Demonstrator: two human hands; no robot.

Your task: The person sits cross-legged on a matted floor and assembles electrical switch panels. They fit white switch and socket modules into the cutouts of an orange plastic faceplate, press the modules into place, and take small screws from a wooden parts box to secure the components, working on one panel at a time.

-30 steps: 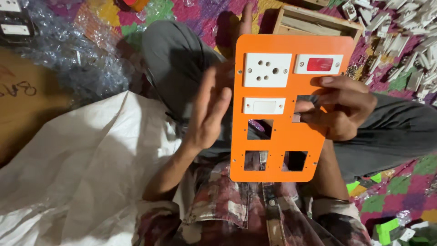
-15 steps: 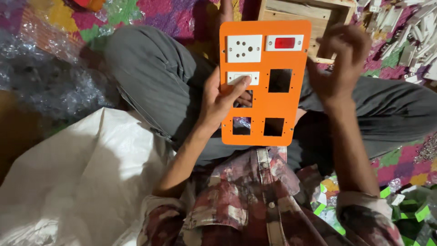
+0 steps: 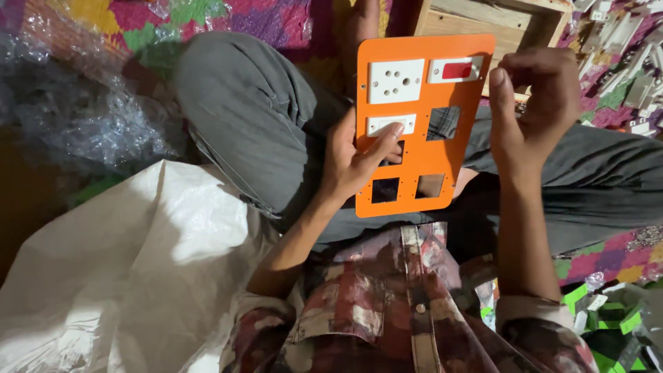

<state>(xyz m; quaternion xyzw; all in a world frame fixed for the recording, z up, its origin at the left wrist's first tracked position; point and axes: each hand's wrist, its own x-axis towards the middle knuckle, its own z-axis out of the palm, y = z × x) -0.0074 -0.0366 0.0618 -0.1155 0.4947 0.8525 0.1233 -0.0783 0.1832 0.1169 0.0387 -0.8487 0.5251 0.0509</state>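
An orange switchboard panel (image 3: 464, 97) stands upright over my lap. It carries a white socket (image 3: 396, 81), a small white switch (image 3: 391, 124) and a red indicator (image 3: 456, 70), with several empty square cut-outs below. My left hand (image 3: 356, 162) grips the panel's left edge, the thumb lying on the small white switch. My right hand (image 3: 535, 114) is at the panel's right edge, fingers curled; whether it holds the panel or a small part is unclear.
A large white sack (image 3: 117, 276) lies at the lower left, crumpled clear plastic (image 3: 90, 117) behind it. A wooden box (image 3: 483, 17) sits behind the panel. Several white switch parts (image 3: 632, 62) are scattered at the upper right, green packaging (image 3: 608, 324) at the lower right.
My left hand went from flat beside the panel to gripping its left edge with the thumb on the switch. My right hand left the middle cut-outs for the upper right edge.
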